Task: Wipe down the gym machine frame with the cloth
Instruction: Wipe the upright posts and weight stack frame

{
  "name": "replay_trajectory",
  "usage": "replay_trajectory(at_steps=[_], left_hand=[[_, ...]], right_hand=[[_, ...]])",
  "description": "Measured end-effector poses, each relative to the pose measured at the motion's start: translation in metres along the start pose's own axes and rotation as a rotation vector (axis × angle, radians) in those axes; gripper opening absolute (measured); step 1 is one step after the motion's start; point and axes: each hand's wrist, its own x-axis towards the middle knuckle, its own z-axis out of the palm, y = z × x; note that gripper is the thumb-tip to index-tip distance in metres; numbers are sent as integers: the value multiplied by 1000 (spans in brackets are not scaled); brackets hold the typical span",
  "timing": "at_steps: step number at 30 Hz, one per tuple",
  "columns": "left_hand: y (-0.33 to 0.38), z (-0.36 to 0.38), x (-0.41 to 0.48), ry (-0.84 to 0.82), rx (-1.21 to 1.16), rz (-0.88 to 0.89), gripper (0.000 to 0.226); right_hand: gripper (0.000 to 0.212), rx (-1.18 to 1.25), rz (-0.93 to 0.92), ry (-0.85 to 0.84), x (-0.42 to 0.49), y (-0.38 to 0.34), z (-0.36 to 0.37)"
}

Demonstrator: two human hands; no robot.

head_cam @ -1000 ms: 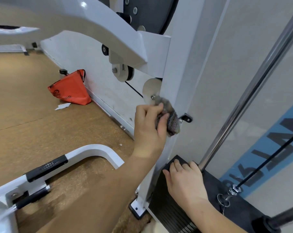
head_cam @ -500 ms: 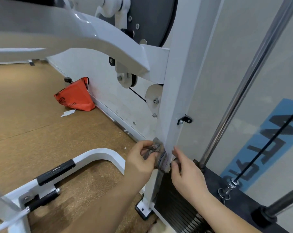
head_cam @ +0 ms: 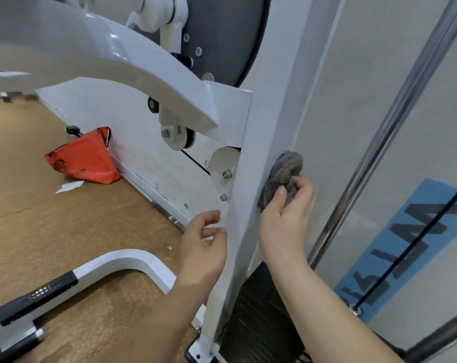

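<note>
The white upright post (head_cam: 251,158) of the gym machine frame rises through the middle of the view. My right hand (head_cam: 285,221) grips a bunched grey cloth (head_cam: 282,174) and holds it against the post's right face, about halfway up. My left hand (head_cam: 203,242) hovers at the post's left edge, lower down, with fingers loosely curled and nothing in them. A white curved arm (head_cam: 122,64) of the frame joins the post from the upper left.
A black weight stack (head_cam: 259,318) sits at the post's foot. A chrome guide rod (head_cam: 379,142) and a black cable (head_cam: 416,239) run to the right. A white base bar with black grip (head_cam: 38,294) lies lower left. An orange bag (head_cam: 86,158) rests by the wall.
The cloth passed from my left hand to my right hand. My right hand rose with it up the post's right face, and my left hand let go and stays beside the post.
</note>
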Motion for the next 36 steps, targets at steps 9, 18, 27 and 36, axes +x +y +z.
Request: replay_trajectory(at_steps=[9,18,27,36], left_hand=[[-46,-9,5,-87,204,145,39],[-93,-23,2,-130,334,-170,45],[-109,-24,-14,-247,367,-154,38],[-107,-16,-23,-316,258,-105,58]], right_hand=[[61,-120,146,-388,-104,80,2],[43,60,320,-106,-46,64,32],[24,-182,192,-235,-58,89,5],[29,-751,51,-462,-72,109,2]])
